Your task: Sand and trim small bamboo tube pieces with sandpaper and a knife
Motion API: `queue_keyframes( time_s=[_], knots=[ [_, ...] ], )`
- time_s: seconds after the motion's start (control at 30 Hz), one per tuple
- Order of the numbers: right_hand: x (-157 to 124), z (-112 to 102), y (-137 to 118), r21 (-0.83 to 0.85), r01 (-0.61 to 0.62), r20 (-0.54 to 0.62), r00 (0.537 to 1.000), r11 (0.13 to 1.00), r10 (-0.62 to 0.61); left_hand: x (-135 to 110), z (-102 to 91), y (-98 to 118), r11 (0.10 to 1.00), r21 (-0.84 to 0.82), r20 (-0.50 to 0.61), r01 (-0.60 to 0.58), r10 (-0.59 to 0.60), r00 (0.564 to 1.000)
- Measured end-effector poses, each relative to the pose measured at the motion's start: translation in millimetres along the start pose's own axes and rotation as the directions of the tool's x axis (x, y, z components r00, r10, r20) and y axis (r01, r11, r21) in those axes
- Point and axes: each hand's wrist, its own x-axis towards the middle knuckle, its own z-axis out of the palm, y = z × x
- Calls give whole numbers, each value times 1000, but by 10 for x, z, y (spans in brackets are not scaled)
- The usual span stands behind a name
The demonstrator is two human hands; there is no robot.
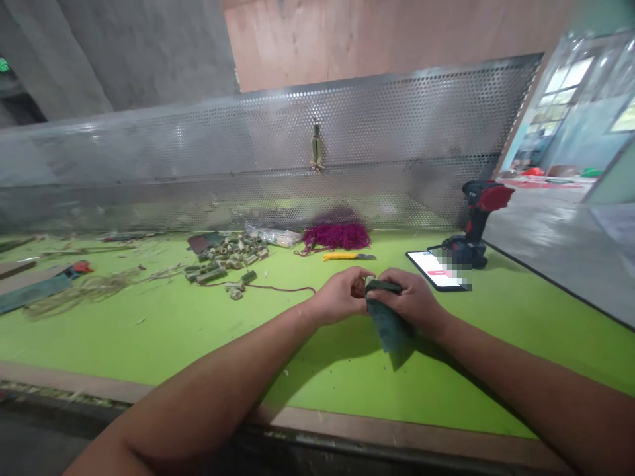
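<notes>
Over the green tabletop (317, 370) my two hands meet. My left hand (340, 295) is closed in a pinch on a short bamboo piece (369, 283), of which only a pale end shows between the fingers. A dark green sheet that looks like sandpaper (389, 328) is gripped in my right hand (413, 299). Its folded upper edge presses near the bamboo piece, and the rest hangs below the fingers. Just beyond my hands lies a yellow utility knife (342, 256), its blade pointing right.
Cut bamboo pieces (233, 254) lie heaped at centre left beside purple string (337, 236). A cordless drill (479, 225) stands behind a phone (436, 270) on the right. A small bamboo figure (316, 151) hangs on the perforated metal panel (397, 125). Fibre strands and boards lie left.
</notes>
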Motion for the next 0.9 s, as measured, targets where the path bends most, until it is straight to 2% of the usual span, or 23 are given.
queue_keyframes(
  time_s=[0.07,0.17,0.23,0.3,0.47,0.53,0.63,0.73,0.8,0.9],
  knots=[
    [20,-3,13,-32,30,6,1000,999,-30,-13,13,16,1000,26,12,5,-5,1000],
    [63,-64,64,-85,18,-139,990,996,-30,-32,22,64,998,42,85,35,-39,996],
    [69,-99,85,-89,-3,-229,973,996,-17,-31,18,87,998,40,89,47,-50,995],
    [49,-96,77,-69,-4,-221,975,998,-11,-20,12,87,997,37,54,66,-67,996],
    [12,8,12,-51,21,-27,999,998,-22,-15,31,55,998,47,28,34,-35,999],
    [39,10,21,-67,5,-61,998,998,-9,-28,44,68,998,56,47,16,-18,999],
    [87,-50,61,-69,-65,-199,979,996,50,-38,32,96,996,65,44,57,-60,997],
    [95,-111,75,-23,-116,-227,968,993,108,-19,-26,78,985,-50,-36,167,-169,985],
    [80,-122,63,35,-117,-164,979,993,121,8,-76,44,949,-222,-77,222,-244,967],
    [60,-102,49,85,-115,-71,990,990,121,40,-130,27,860,-458,-71,227,-290,955]
  ],
)
